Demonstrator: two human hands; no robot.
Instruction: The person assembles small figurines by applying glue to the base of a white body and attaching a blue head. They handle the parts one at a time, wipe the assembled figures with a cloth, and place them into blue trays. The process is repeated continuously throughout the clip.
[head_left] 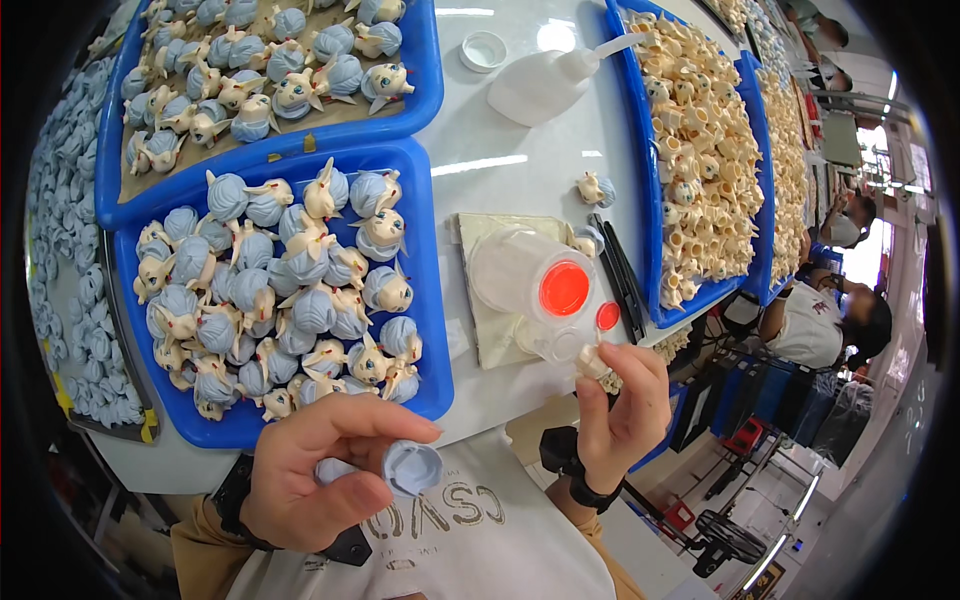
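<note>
My left hand (pixel 320 470) is closed around a pale blue hair-shaped toy part (pixel 405 468), its hollow side facing up, close to my chest. My right hand (pixel 625 405) pinches a small cream toy head (pixel 592 362) at the table's front edge, just under a clear jar with a red inside (pixel 545 285). That jar stands on a beige pad (pixel 480 240) beside a small red-topped pot (pixel 607 316).
A blue tray (pixel 425 260) of assembled blue-haired heads lies at front left, another one (pixel 420 70) behind it. Blue trays of cream heads (pixel 650 200) fill the right. A white squeeze bottle (pixel 550 80), a small lid (pixel 483 50) and dark tweezers (pixel 620 275) sit between. Other people work at right.
</note>
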